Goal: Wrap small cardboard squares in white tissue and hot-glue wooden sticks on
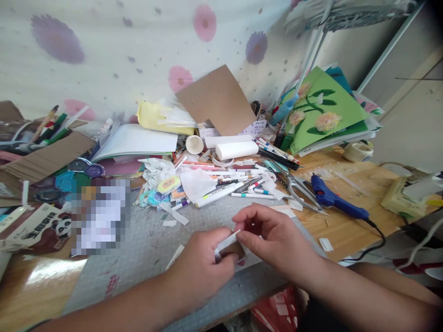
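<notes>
My left hand [206, 259] is closed around a small brown cardboard piece with a white paper edge [232, 249], just above the front of the grey cutting mat [145, 272]. On its far right side, the thumb and fingers of my right hand [273, 235] pinch the white edge. Fingers hide part of the piece, so its full shape does not show. A few paper strips [175, 213] lie on the mat beyond my left hand.
Pens and markers [221, 193] are heaped behind my hands, near white paper rolls [237, 148]. To the right lie scissors [304, 191] and a blue glue gun [335, 198] with its cord. A cardboard box [44, 159] of supplies stands left. Green flower artwork [325, 108] leans at back right.
</notes>
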{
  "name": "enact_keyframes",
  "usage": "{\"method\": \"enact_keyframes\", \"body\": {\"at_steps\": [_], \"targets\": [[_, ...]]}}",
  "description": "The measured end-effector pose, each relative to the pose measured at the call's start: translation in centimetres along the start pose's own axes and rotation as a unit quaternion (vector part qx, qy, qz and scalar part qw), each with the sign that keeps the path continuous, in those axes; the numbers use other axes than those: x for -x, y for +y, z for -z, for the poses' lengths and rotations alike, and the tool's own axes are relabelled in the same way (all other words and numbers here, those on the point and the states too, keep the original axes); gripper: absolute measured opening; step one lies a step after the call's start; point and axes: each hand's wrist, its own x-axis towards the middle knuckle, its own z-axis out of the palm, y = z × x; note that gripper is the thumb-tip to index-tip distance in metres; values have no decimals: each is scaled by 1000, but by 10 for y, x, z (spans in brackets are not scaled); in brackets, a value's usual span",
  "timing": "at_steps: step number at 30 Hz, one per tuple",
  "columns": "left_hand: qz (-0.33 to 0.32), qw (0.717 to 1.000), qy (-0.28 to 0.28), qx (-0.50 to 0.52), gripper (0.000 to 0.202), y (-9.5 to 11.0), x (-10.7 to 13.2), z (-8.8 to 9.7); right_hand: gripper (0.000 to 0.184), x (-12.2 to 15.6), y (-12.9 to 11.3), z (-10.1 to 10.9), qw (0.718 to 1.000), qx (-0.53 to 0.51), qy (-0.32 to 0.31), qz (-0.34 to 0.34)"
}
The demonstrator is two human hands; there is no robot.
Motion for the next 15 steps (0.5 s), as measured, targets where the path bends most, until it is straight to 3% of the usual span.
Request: {"method": "enact_keyframes", "body": {"at_steps": [11,13,15], "targets": [[50,994,-45,88,10,-2,5,-5,4,6,1,5,992,120,-4,39],[50,989,-56,131,14,-3,6,-6,12,9,4,14,988,147,9,41],[46,983,-40,171,17,-3,6,-7,20,12,10,40,980,191,31,52]]}}
